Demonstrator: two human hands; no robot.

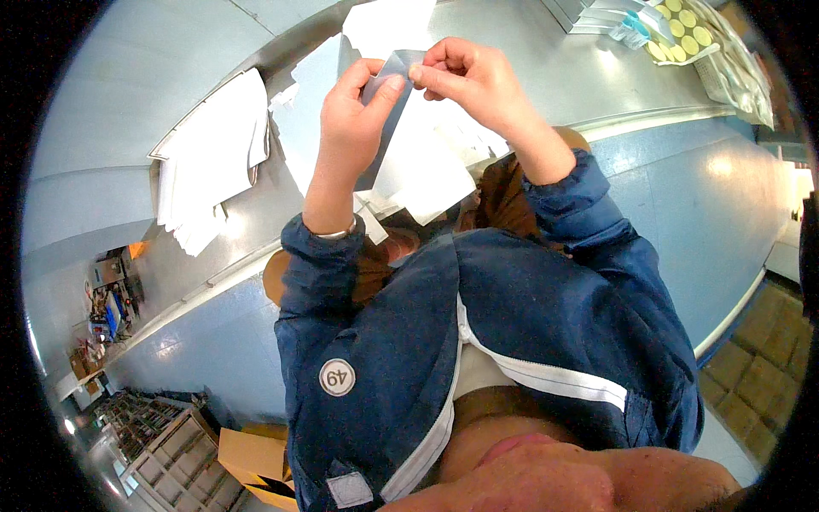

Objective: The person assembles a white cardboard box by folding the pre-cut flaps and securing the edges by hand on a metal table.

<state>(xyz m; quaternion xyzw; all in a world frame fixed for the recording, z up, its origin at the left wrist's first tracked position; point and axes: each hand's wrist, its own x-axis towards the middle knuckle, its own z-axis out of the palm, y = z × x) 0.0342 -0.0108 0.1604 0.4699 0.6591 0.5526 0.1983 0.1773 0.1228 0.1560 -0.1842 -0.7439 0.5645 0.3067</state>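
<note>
My left hand and my right hand are raised together over a grey metal table. Both pinch the top edge of a thin grey sheet that hangs down between them. The left thumb and fingers grip its left corner, and the right fingertips hold its top right corner. Under the hands lie loose white paper pieces on the table. My blue jacket sleeves come up from the lower middle.
A stack of white sheets sits on the table at the left. Sheets of round yellow stickers and a grey tray lie at the top right. A blue table front runs below, with cardboard boxes and shelving on the floor at lower left.
</note>
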